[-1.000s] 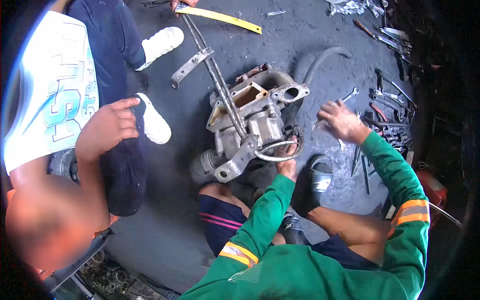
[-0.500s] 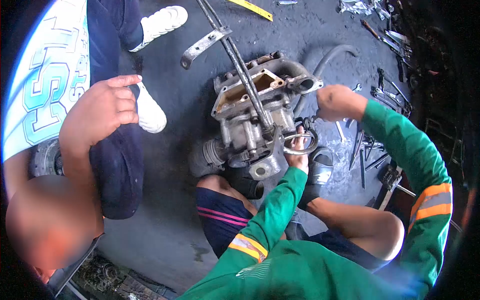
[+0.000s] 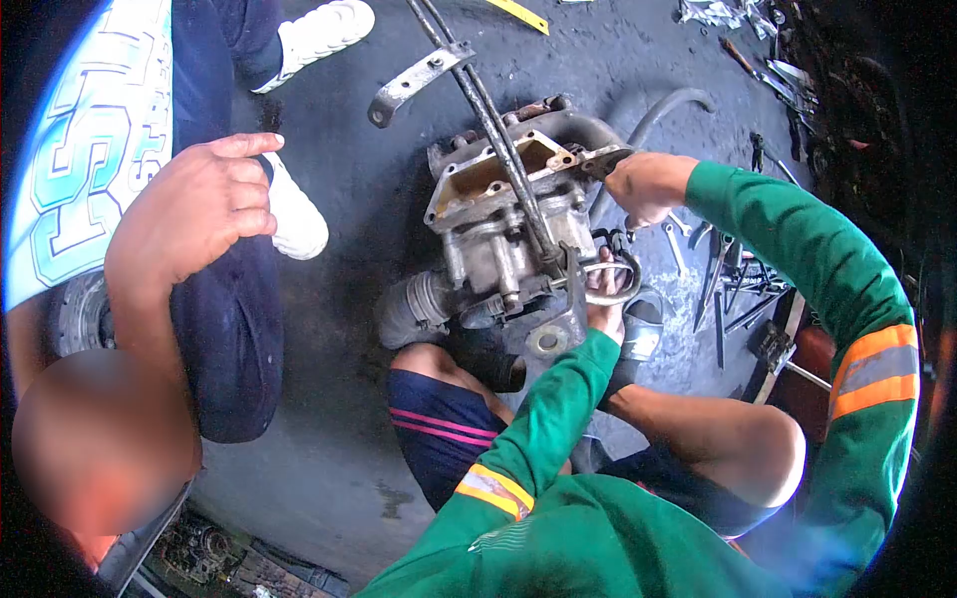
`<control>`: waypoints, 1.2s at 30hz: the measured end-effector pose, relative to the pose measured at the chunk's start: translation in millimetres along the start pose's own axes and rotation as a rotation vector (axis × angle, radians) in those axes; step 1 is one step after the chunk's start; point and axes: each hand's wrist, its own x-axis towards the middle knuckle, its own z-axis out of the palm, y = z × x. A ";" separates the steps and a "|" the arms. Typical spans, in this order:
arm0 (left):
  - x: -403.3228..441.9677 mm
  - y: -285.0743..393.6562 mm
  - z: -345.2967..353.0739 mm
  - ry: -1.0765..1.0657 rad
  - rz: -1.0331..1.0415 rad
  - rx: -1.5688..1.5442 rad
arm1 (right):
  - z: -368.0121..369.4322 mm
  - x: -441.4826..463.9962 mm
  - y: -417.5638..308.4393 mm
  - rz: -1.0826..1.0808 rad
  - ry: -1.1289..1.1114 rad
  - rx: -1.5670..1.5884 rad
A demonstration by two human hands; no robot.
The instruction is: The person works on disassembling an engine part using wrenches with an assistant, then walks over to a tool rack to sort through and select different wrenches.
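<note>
A dirty metal engine part (image 3: 498, 249) with an open rectangular cavity stands on the floor in front of me. Two long rods (image 3: 498, 140) run diagonally across it, joined by a drilled bracket (image 3: 414, 80). My left hand (image 3: 605, 314) reaches in at its lower right side, fingers curled behind a curved metal pipe (image 3: 630, 284); their grip is partly hidden. Beside the flanged outlet (image 3: 603, 159), my right hand (image 3: 648, 187) is closed in a fist and overlaps the flange's end. Whatever it grips is hidden.
Another person (image 3: 194, 214) crouches at the left, one finger pointing toward the part. Wrenches (image 3: 678, 244) and other tools (image 3: 743, 289) lie to the right. A grey hose (image 3: 673, 105) curves behind the part, and a yellow strip (image 3: 518, 15) lies at the far edge.
My right hand has moved left and slightly down, now covering the flange's end. The rods and bracket have shifted slightly right. My left hand stays by the curved pipe.
</note>
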 end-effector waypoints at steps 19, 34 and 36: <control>-2.5 -11.4 11.6 -0.359 -0.072 -0.472 | -5.5 -10.3 -32.1 -0.260 0.003 -0.627; 1.7 -10.9 9.6 -0.295 -0.207 -0.653 | 10.8 -30.9 -32.5 -0.088 0.221 -0.573; 2.0 -8.2 11.6 -0.307 -0.209 -0.626 | 4.8 -20.3 -28.2 -0.041 0.144 -0.447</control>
